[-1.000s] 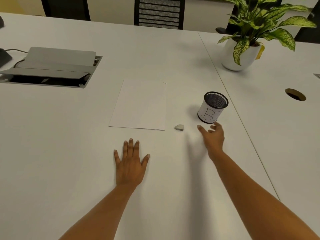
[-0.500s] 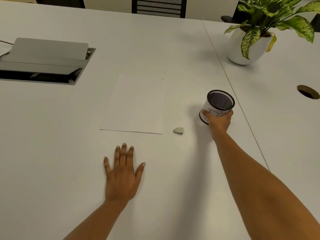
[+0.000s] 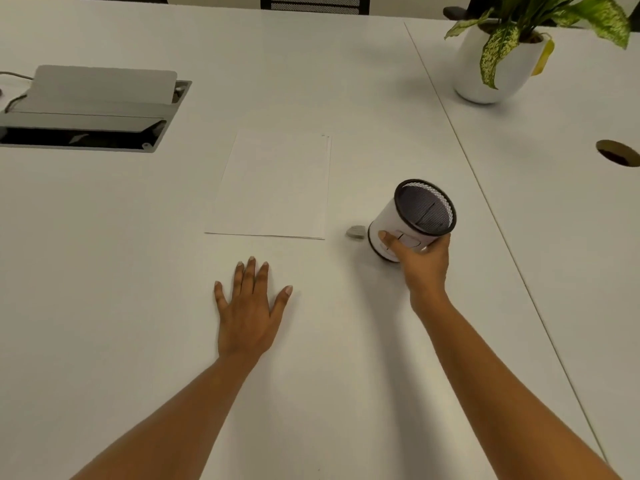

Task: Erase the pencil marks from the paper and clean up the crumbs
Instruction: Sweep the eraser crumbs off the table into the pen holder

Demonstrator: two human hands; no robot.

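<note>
A white sheet of paper (image 3: pixel 275 185) lies flat in the middle of the white table (image 3: pixel 104 271); no pencil marks show on it from here. A small grey eraser (image 3: pixel 355 232) rests just off the paper's near right corner. My right hand (image 3: pixel 420 263) grips a white mesh pen cup (image 3: pixel 412 220) with a black rim, lifted and tilted with its mouth facing me; a thin dark object lies inside. The cup's base hangs close to the right of the eraser. My left hand (image 3: pixel 247 306) rests flat on the table, fingers spread, below the paper.
An open grey cable box (image 3: pixel 90 109) is set into the table at the far left. A potted plant (image 3: pixel 498 60) stands at the far right. A round cable hole (image 3: pixel 618 152) sits at the right edge. A seam (image 3: pixel 485 195) runs between two tabletops.
My right hand reached the cup, closed round it, then lifted and tilted it toward me and nearer the eraser. My left hand stayed flat on the table.
</note>
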